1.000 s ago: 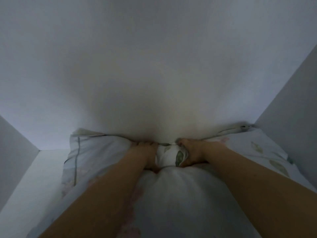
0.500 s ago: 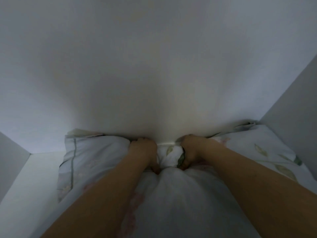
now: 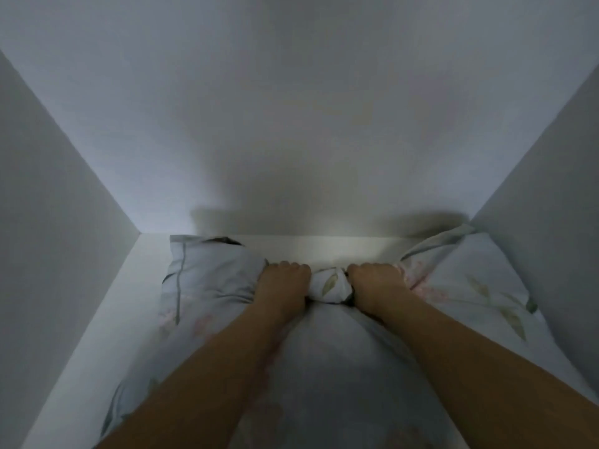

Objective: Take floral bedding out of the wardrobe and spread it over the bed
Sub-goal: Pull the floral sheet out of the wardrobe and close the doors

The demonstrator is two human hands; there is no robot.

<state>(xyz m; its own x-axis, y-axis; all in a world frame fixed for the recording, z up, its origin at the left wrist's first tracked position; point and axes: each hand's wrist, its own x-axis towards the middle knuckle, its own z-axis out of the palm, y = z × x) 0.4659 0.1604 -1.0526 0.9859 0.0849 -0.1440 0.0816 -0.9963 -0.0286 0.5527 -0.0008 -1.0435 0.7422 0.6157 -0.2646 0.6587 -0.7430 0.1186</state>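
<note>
The floral bedding [image 3: 340, 367] is a pale bundle printed with green leaves and pink flowers, lying on a white wardrobe shelf [image 3: 107, 319]. My left hand [image 3: 285, 281] grips a bunch of its far edge with curled fingers. My right hand [image 3: 376, 281] grips the fabric just to the right in the same way. A small puckered fold with a green leaf stands up between the two fists. Both forearms reach over the top of the bundle. The near part of the bedding runs out of the bottom of the view.
The wardrobe's white back wall [image 3: 291, 124] rises straight ahead. A left side wall [image 3: 48, 222] and a right side wall [image 3: 557, 189] close in the compartment. A strip of bare shelf [image 3: 324, 249] shows between the bedding and the back wall.
The bedding has come away from the back wall toward me, held in both fists, and a strip of bare shelf now shows behind it. Both side walls have come further into view.
</note>
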